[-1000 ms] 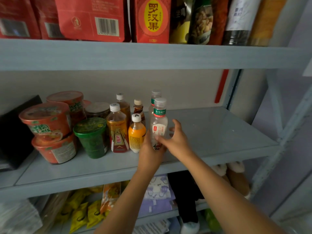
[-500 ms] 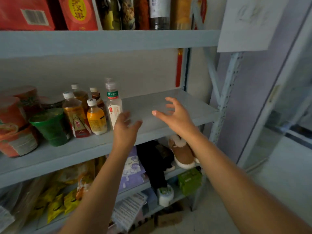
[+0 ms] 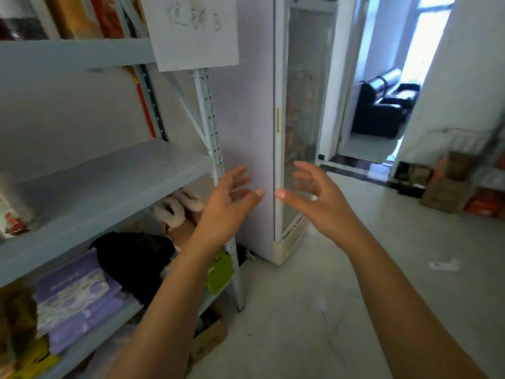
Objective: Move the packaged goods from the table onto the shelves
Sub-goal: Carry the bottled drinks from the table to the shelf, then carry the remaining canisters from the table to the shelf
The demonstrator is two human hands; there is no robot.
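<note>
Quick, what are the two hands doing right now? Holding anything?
Left hand: open, fingers spread, holding nothing.
Right hand: open, fingers spread, holding nothing.

I see left hand and right hand raised side by side, fingers loosely spread, holding nothing, thumbs near but apart. Shelves at my left; under middle board: purple packs, black bundle, green box, fluffy slippers. Paper sign hangs at shelf post. White fridge just beside shelves, behind hands. Doorway beyond shows dark sofa; cardboard boxes on floor far right
</note>
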